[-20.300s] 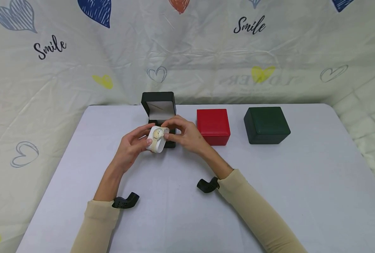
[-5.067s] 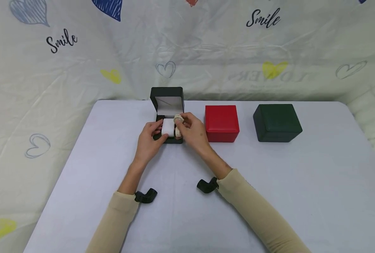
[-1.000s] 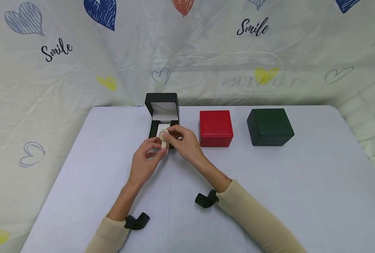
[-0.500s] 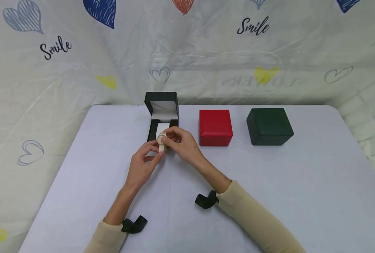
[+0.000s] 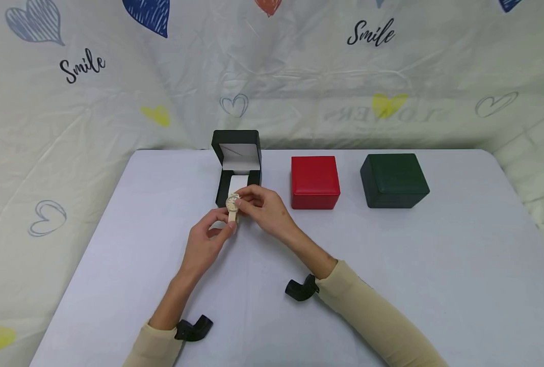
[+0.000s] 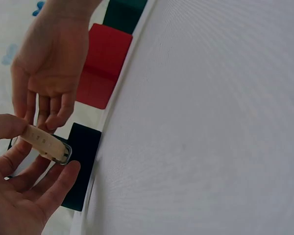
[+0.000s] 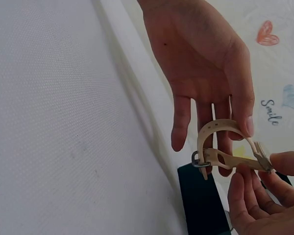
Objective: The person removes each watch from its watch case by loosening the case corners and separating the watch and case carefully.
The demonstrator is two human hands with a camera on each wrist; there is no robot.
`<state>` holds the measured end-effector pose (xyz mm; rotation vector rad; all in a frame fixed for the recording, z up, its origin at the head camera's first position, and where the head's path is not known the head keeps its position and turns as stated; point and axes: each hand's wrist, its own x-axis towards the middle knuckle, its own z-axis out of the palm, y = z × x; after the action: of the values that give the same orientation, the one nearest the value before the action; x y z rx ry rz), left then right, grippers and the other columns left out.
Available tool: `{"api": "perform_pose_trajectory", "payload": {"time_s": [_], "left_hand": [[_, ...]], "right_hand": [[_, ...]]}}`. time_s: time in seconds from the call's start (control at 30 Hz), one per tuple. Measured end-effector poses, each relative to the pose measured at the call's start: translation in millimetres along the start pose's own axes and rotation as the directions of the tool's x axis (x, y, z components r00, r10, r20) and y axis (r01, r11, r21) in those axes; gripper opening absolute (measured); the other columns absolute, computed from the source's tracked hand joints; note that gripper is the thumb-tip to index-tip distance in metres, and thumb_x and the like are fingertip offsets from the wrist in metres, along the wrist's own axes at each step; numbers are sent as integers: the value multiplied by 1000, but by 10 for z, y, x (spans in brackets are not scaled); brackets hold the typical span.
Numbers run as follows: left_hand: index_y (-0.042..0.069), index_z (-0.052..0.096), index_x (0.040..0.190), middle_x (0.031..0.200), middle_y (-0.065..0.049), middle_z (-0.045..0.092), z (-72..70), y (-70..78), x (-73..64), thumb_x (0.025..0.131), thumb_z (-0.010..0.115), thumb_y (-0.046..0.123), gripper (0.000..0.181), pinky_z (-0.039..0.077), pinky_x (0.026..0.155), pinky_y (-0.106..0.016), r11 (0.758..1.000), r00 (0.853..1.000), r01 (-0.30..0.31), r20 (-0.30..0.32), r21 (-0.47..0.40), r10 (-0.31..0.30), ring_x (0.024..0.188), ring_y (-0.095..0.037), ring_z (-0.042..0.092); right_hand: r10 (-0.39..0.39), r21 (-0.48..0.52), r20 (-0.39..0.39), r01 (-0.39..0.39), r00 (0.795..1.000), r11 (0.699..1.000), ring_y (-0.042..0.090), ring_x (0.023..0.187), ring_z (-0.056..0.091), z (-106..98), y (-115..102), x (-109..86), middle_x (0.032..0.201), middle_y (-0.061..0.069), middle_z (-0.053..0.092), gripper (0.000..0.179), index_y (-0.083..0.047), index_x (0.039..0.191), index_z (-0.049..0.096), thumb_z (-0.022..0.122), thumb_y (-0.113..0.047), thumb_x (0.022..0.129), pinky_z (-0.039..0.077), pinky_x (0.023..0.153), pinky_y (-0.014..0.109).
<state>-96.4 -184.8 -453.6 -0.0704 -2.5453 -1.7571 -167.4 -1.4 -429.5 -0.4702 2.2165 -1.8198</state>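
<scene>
A cream-strapped wristwatch (image 5: 232, 203) is held off the table at the front of an opened black watch box (image 5: 224, 184). My right hand (image 5: 268, 210) pinches the watch near its case. Lower down, my left hand (image 5: 204, 245) pinches the strap between thumb and fingers. In the right wrist view the strap (image 7: 218, 125) forms a loop, with its metal buckle (image 7: 200, 159) hanging at the far end. The left wrist view shows the punched strap (image 6: 43, 141) under my left thumb. Behind the hands, a white cushion (image 5: 238, 181) sits inside the box, its front part hidden.
To the right of the black box stand a closed red box (image 5: 315, 176) and a closed dark green box (image 5: 394, 179). They rest on a white table (image 5: 391, 285). A sheet printed with hearts (image 5: 299, 86) hangs behind the far edge.
Twenty seconds ago the watch was around the white cushion in my hands; by five seconds ago it was off, the cushion in the box. Over the last second both hands drew the watch slightly nearer.
</scene>
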Motion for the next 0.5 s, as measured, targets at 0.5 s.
{"api": "perform_pose_trajectory", "payload": {"time_s": [0.5], "left_hand": [[11,72,108,134,-1,70,-55,-47,-90,98,73,22,15,58,88,-23,999,998,43,-38,21,-42,124,-17,66]], "right_hand": [[-1,58,32,-1,999,998,35,97,75,75,42,-24,110,17,75,25,-3,122,69,71,-12,99,65,84,40]]}}
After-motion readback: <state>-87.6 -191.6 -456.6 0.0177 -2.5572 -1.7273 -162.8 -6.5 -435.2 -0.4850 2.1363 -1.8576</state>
